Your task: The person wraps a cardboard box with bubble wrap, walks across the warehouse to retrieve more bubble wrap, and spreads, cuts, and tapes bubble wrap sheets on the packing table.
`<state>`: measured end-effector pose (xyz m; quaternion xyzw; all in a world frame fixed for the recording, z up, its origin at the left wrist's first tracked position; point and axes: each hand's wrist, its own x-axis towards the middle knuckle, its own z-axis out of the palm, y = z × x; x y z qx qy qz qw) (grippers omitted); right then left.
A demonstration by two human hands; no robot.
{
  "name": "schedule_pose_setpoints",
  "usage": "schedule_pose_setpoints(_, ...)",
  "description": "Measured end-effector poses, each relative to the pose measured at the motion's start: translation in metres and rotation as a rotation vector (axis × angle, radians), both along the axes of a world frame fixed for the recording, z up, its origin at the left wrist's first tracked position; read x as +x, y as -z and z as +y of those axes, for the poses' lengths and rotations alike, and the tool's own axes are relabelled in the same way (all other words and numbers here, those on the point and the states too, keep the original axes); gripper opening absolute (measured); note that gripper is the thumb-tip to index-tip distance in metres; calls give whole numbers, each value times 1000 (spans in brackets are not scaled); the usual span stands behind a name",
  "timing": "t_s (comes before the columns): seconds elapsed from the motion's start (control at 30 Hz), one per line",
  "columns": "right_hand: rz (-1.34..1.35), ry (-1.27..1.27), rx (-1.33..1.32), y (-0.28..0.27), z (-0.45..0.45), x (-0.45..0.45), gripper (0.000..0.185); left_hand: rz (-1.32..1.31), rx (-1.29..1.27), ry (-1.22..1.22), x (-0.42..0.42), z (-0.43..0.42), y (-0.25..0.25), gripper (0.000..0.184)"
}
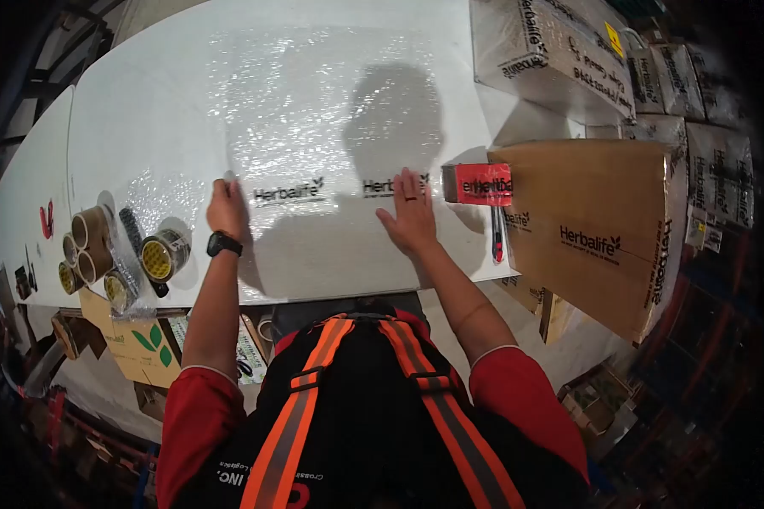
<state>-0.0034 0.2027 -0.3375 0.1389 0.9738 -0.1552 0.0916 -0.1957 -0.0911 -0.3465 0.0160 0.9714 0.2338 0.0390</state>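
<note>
A sheet of bubble wrap (289,110) lies flat on the white table, crossed near its front by clear tape (289,193) printed "Herbalife". My left hand (226,210), with a dark watch on its wrist, rests at the sheet's left edge beside the tape. Its fingers are curled in, and what they grip, if anything, is hidden. Flat on the right part of the tape lies my right hand (409,216), palm down, fingers stretched out and thumb apart. Just right of it sits a red block-like item (484,184) with a grey end and Herbalife lettering.
Several tape rolls (165,254) and cardboard cores (92,242) stand on the left of the table (144,127). A red-and-black cutter (497,237) lies beside a brown Herbalife carton (586,204) at right. Behind it is a plastic-wrapped box (552,64).
</note>
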Motion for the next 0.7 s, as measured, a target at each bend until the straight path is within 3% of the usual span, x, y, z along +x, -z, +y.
schedule_pose_setpoints(0.17,69,-14,-116,-2,-9,-2,71,-47,-47,-12,-21,-34,3,26)
schedule_pose_setpoints(0.23,90,-11,-92,-29,2,3,71,10,-91,7,-24,-41,4,28)
schedule_pose_setpoints(0.27,108,-12,-63,-46,14,5,71,-129,-56,-100,-25,-38,-5,35)
schedule_pose_setpoints(0.3,216,112,-218,-60,27,8,67,-126,-56,-104,-23,-31,-7,35)
schedule_pose_setpoints(0.37,365,135,-102,-94,63,10,59,639,-27,11,-15,-3,-8,53)
schedule_pose_setpoints(0.4,398,28,163,-108,82,10,54,483,123,121,2,17,-5,60)
schedule_pose_setpoints(0.43,395,22,165,-112,98,10,54,325,271,227,24,43,-5,68)
schedule_pose_setpoints(0.5,119,105,-15,-117,131,0,50,179,-72,585,56,99,-27,78)
schedule_pose_setpoints(0.53,125,98,-10,-116,147,-9,50,123,-86,649,65,108,-21,82)
schedule_pose_setpoints(0.6,-470,221,-402,-106,177,-23,50,56,-97,707,72,115,-12,86)
schedule_pose_setpoints(0.63,-480,217,-400,-96,190,-28,50,26,-114,727,71,116,-17,88)
schedule_pose_setpoints(0.7,-861,177,-670,-72,203,-38,55,-22,-133,744,73,111,-21,91)
